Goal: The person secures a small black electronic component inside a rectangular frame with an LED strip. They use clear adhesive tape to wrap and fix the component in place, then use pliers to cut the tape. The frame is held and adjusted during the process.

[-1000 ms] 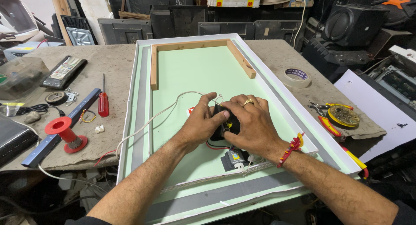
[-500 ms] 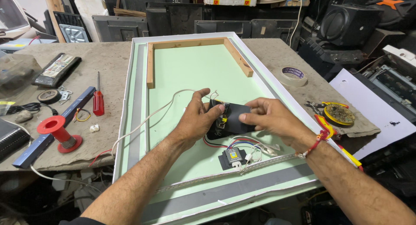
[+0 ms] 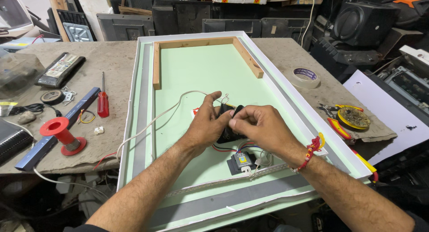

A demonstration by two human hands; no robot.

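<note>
Small black rectangular plastic module, held above the middle of the pale green panel in a white frame. The left hand grips its left side, fingers curled round it; the right hand pinches its upper right edge between thumb and fingertips. Judged from its size and the ease of the grip, the module is light and rigid; the thin red and black leads trailing beneath look delicate, so the casing's edges seem the safer hold. A white cable runs from the module toward the panel's left edge. Just below, near the panel's front edge, lies a small dark component with a blue and yellow label. A wooden U-shaped batten sits at the panel's far end. On the bench: red-handled screwdriver and red spool to the left; roll of tape to the right.
</note>
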